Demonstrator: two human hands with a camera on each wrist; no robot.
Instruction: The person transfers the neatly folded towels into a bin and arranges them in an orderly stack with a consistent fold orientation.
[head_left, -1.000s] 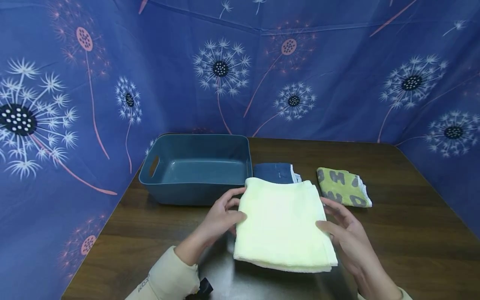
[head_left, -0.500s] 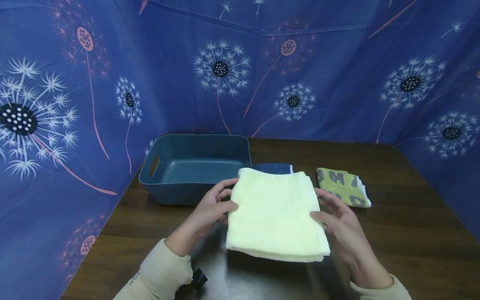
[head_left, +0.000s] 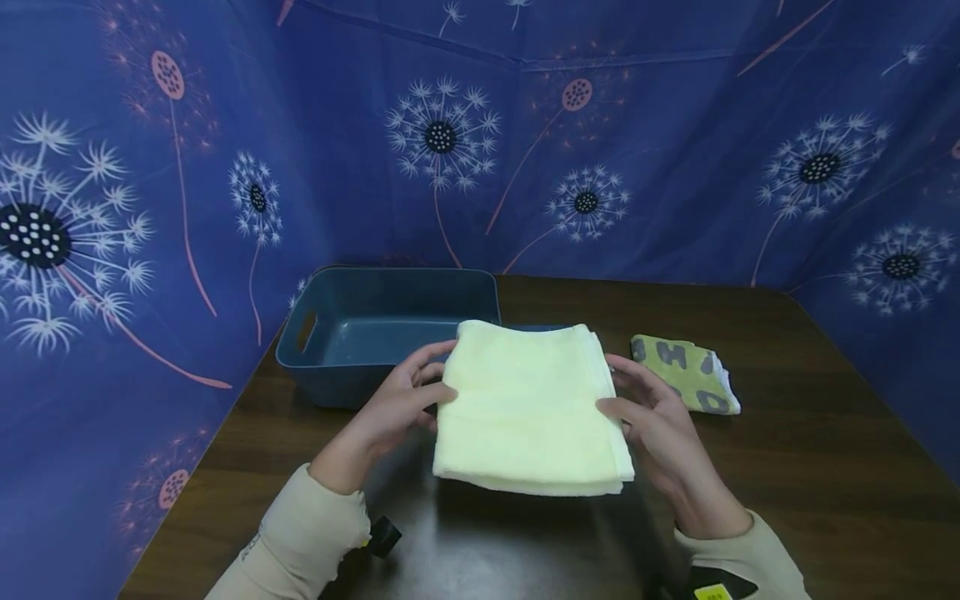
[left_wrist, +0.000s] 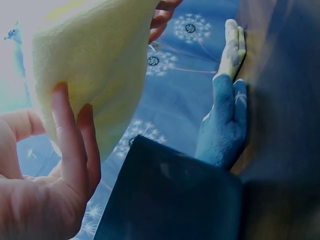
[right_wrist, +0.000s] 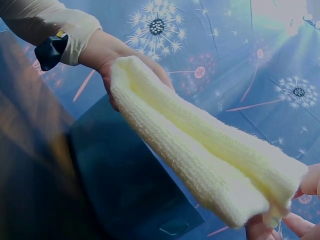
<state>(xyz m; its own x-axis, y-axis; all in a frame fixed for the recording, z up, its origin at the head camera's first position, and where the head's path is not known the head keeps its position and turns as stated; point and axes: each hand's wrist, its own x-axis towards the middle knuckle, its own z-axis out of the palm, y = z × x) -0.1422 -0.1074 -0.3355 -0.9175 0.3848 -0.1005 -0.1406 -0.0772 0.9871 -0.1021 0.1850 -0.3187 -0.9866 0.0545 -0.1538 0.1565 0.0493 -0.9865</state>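
Blue dandelion-print curtains [head_left: 675,167] wall a dark wooden table [head_left: 825,467] where both hands [head_left: 397,408] grip a folded yellow towel [head_left: 525,408].

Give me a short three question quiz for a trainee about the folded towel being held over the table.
1. True or false: both hands hold the folded pale yellow terry towel.
2. Which lies right of it on the dark wooden table? A) green cloth with grey letters B) red mug C) metal spoon
3. What does the dark blue plastic bin contain?

Key
1. True: the left hand and right hand grip opposite edges.
2. A, the folded green cloth with grey letters.
3. Nothing visible inside.
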